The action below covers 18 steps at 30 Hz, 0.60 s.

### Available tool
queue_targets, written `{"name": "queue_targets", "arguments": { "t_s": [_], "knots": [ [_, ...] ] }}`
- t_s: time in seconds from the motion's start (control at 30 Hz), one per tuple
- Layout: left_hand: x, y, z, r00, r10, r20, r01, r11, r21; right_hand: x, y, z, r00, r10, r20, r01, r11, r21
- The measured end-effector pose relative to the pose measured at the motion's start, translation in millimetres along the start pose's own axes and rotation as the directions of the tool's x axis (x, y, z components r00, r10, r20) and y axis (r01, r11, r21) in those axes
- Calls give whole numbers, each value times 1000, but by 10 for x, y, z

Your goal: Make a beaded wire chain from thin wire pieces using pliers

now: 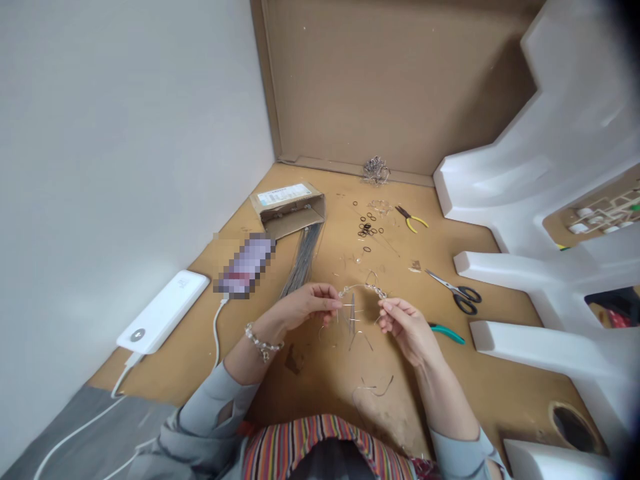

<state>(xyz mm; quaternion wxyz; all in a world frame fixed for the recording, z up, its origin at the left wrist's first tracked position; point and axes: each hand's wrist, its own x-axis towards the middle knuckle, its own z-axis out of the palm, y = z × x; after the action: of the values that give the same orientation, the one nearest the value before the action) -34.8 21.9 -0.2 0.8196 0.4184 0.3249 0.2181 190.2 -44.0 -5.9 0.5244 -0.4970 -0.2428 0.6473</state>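
Your brown counter (440, 233) spreads across the middle of the scene, with an open cardboard box (284, 195) standing toward the back left. Your left hand (313, 305) and right hand (403, 323) are near each other over its centre, black-handled scissors (455, 290) lying to the right. Between them, your thumbs and fingertips pinch either side of a thin, arched beaded wire (371, 288), its clear beads mostly toward the right, and beyond it lie small dark rings (367, 229).

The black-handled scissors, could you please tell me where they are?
In the head view, the scissors lie on the table, right of the right hand, between the yellow-handled pliers and the teal handle.
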Motion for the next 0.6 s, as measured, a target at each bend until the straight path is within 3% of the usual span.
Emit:
{"name": "queue_targets", "arguments": {
  "t_s": [0.23,0.6],
  "knots": [
    [37,-64,187,996,59,68,-64,995,81,-29,102,93,998,-20,55,21,999,-25],
    [42,-70,199,992,110,59,-113,992,47,-53,115,149,998,-50,32,49,998,27]
  ]
}}
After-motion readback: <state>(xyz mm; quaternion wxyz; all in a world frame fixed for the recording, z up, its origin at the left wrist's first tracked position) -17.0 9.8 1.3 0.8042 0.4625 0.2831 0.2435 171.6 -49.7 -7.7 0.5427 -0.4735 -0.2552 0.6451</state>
